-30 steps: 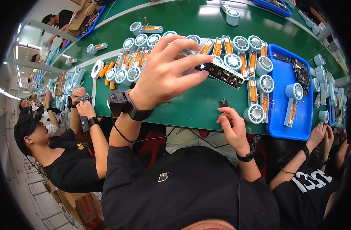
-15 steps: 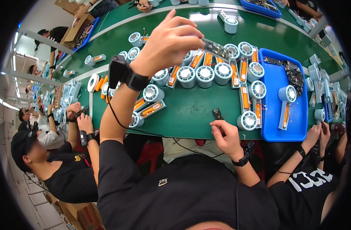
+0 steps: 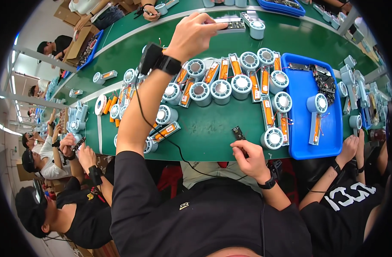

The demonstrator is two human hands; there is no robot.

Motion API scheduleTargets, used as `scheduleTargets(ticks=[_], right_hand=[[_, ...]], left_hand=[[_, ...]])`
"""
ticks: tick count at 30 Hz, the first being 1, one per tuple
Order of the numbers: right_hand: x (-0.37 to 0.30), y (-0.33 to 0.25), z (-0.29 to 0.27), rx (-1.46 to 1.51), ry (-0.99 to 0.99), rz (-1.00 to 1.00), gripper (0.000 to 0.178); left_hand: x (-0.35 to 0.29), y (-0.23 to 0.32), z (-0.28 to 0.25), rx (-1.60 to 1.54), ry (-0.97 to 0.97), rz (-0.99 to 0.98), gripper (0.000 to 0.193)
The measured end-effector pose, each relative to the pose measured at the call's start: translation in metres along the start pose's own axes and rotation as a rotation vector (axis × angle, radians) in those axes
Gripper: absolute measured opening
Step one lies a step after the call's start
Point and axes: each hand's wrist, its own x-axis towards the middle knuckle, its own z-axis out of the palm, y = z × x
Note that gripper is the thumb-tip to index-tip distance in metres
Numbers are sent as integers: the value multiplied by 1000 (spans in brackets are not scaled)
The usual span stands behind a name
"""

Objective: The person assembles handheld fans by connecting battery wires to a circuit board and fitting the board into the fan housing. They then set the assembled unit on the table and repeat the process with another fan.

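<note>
Head view: left hand (image 3: 195, 32) stretched far across the green bench (image 3: 213, 128), fingers pinched on a long dark circuit board (image 3: 230, 25) held beside a pale-blue round housing (image 3: 257, 30); right hand (image 3: 249, 156) at the near edge, gripping a small black component (image 3: 238, 132). Judged mid-transfer, calling next for a steady carry of the board. Elsewhere, rows of blue fan housings (image 3: 221, 88) with orange battery packs (image 3: 268, 112), a blue tray (image 3: 305, 128), co-workers seated either side.

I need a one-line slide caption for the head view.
Left hand holds a circuit board over the green table; right hand touches a small black part.
</note>
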Motion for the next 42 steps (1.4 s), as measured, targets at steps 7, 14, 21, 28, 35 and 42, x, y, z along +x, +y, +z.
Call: scheduleTargets(ticks=[7, 14, 21, 28, 35, 42], right_hand=[[-1, 1, 1, 10, 20, -9, 11], [-1, 1, -3, -16, 7, 7, 11], [0, 0, -1, -14, -15, -19, 10], [-9, -5, -5, 55, 77, -27, 11], [-4, -27, 9, -586, 226, -235, 34], [-10, -5, 9, -686, 100, -156, 56]], left_hand=[[0, -50, 75, 157, -281, -227, 38], [-4, -55, 100, 20, -542, -408, 45], [-16, -111, 61, 56, -611, -406, 54], [-57, -91, 22, 165, -907, -699, 49], [-53, -92, -22, -200, -455, -478, 34], [-55, 142, -121, -298, -577, -88, 27]])
